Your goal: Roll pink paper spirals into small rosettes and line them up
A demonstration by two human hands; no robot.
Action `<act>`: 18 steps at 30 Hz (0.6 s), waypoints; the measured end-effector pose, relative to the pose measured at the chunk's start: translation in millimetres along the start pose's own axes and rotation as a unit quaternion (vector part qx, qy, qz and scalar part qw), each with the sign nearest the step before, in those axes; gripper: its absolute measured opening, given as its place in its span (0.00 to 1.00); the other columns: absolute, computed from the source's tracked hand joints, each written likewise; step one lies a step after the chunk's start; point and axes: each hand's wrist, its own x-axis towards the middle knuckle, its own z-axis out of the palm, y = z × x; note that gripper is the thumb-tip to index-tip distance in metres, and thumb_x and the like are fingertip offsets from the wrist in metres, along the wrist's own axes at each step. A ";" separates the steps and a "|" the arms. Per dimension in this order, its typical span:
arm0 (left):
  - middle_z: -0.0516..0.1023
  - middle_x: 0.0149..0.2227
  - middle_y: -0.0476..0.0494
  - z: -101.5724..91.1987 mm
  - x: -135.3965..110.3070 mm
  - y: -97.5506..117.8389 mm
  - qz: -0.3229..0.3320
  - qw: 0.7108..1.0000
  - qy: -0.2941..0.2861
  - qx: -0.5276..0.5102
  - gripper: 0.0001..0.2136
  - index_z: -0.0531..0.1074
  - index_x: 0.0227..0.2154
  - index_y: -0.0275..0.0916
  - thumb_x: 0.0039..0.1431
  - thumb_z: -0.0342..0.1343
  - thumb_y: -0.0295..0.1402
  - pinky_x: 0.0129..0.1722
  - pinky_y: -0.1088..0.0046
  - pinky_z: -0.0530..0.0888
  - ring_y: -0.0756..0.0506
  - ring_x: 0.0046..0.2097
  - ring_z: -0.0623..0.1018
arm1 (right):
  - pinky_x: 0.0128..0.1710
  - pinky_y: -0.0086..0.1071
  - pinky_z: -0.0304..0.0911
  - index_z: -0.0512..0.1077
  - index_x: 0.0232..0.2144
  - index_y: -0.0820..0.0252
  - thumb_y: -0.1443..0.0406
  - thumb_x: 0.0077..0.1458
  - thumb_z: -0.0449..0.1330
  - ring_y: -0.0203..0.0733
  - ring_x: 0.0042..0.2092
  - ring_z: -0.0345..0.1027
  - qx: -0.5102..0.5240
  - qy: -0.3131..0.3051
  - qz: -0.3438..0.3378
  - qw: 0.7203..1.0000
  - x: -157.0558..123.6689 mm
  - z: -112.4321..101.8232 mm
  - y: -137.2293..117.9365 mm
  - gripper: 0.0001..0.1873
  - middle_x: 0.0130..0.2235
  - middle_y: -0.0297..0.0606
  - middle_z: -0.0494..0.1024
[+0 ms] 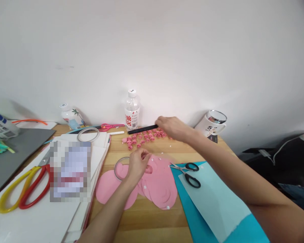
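My right hand (173, 127) reaches to the back of the table, its fingers closed on the end of a slim black stick-like tool (143, 129). Beneath and beside the tool lie several small rolled pink paper flowers (139, 137). Nearer to me, my left hand (138, 164) is pinched over pink paper cutouts (161, 189); whatever is between its fingertips is too hidden to name. A small pink curl of paper (148, 169) shows just below those fingers. A roll of tape (116, 171) lies on the cutouts, partly behind my left hand.
Black-handled scissors (190, 174) rest on blue sheets (215, 199) at right. A bottle (132, 111) and a mug (211, 123) stand by the wall. On the left, red-and-yellow scissors (35, 185) and another tape roll (88, 134) lie on white paper (40, 222).
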 end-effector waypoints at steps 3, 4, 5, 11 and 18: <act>0.69 0.19 0.50 2.0 -2.5 1.3 -0.008 1.000 -0.008 -0.021 0.06 0.68 0.17 0.36 0.45 0.54 0.31 0.21 0.79 0.64 0.52 0.22 0.67 | 0.31 0.32 0.56 0.65 0.42 0.68 0.76 0.54 0.49 0.45 0.37 0.68 -0.037 -0.037 0.122 0.991 -10.9 19.5 39.3 0.14 0.41 0.51 0.70; 0.69 0.19 0.50 2.7 -3.1 1.4 -0.016 0.999 -0.012 -0.031 0.06 0.68 0.17 0.36 0.45 0.55 0.32 0.20 0.79 0.63 0.52 0.22 0.67 | 0.31 0.32 0.56 0.65 0.42 0.70 0.77 0.53 0.49 0.45 0.38 0.68 -0.046 -0.052 0.145 0.987 -10.0 26.6 46.4 0.14 0.41 0.53 0.69; 0.69 0.19 0.50 3.3 -3.5 1.4 -0.024 0.999 -0.016 -0.041 0.06 0.68 0.17 0.36 0.44 0.55 0.32 0.19 0.79 0.63 0.52 0.21 0.67 | 0.31 0.32 0.56 0.65 0.42 0.71 0.78 0.52 0.49 0.46 0.38 0.69 -0.054 -0.064 0.158 0.984 -7.3 33.4 50.2 0.14 0.41 0.54 0.69; 0.69 0.19 0.51 2.7 -3.2 5.7 -0.060 0.996 -0.014 -0.060 0.07 0.67 0.16 0.35 0.43 0.56 0.32 0.18 0.79 0.64 0.52 0.20 0.68 | 0.32 0.32 0.58 0.66 0.41 0.72 0.79 0.49 0.50 0.46 0.39 0.69 -0.042 -0.062 0.137 0.988 27.7 61.1 36.2 0.15 0.41 0.56 0.69; 0.68 0.18 0.51 2.3 -3.9 11.8 -0.087 0.992 -0.014 -0.089 0.06 0.68 0.16 0.35 0.42 0.57 0.31 0.18 0.79 0.66 0.52 0.20 0.68 | 0.35 0.33 0.58 0.69 0.40 0.71 0.77 0.53 0.49 0.49 0.44 0.64 -0.027 -0.032 0.113 0.993 46.5 79.3 21.7 0.13 0.41 0.56 0.71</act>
